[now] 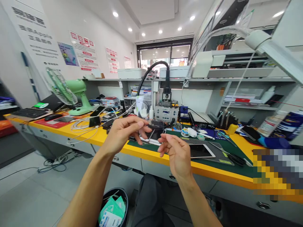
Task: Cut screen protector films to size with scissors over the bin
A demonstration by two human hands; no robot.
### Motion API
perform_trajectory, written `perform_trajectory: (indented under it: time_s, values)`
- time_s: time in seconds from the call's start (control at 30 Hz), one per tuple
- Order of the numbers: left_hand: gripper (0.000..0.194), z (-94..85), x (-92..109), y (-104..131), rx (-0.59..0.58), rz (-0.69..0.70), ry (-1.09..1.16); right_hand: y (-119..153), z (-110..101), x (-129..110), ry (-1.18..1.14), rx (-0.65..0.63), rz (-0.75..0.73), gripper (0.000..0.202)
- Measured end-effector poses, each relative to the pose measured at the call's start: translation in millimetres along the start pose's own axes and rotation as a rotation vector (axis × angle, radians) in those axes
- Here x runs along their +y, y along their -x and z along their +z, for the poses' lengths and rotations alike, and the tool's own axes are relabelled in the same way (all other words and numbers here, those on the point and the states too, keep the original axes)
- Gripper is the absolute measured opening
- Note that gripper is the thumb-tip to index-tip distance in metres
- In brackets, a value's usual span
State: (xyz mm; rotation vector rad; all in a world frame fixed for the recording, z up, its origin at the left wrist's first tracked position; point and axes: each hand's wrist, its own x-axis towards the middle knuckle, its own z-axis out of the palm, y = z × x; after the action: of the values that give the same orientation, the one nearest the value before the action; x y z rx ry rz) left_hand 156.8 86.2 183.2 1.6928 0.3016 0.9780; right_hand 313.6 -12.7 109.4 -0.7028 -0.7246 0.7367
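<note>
Your left fingers [136, 127] are loosely bent, thumb close to the index, and your right fingers [174, 142] are curled in more, so both look part open; honestly can't tell if either has something tiny or thin pinched. Nearest stuff: a white-edged item [155, 142] sits beyond and between them, and the tablet [201, 150] lies flat just right of your right fingers. For handling at this spot, I'd go with a light touch, fingertips facing each other, wrists relaxed, and I'd brace a pinky on the tabletop [146, 154] if it gets fiddly. Watch that right hand too, a careless sweep could nudge the tablet or the black-handled tool [236, 159] farther right. The surface is yellow with a green mat [239, 170] under the right side, and there's a messy pile of white cables [81, 124] left of your left fingers, which I'd call a snag risk. Past that, there's a green fan [81, 86]. Room looks bright, with ceiling lights [115, 14], a window [156, 56] straight ahead and a bin [126, 201] below your fingers.
</note>
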Motion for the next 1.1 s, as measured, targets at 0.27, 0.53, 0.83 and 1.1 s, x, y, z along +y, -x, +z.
perform_trajectory:
  time_s: [0.27,0.53,0.83,1.1]
  values:
    - [0.015,-8.8,-8,2,-0.056,-0.05,-0.08,-1,-1,3,0.025,-0.052,-0.006,0.022]
    - [0.015,-6.4,-13,-1,-0.076,-0.056,-0.097,-3,-5,6,0.042,-0.032,0.001,0.02]
    - [0.017,-2.6,-17,-4,-0.076,-0.083,-0.085,-4,-9,5,0.035,-0.016,0.011,0.023]
    - [0.02,1.6,-14,-4,-0.09,-0.079,-0.036,-3,-12,7,0.027,-0.033,0.01,0.022]
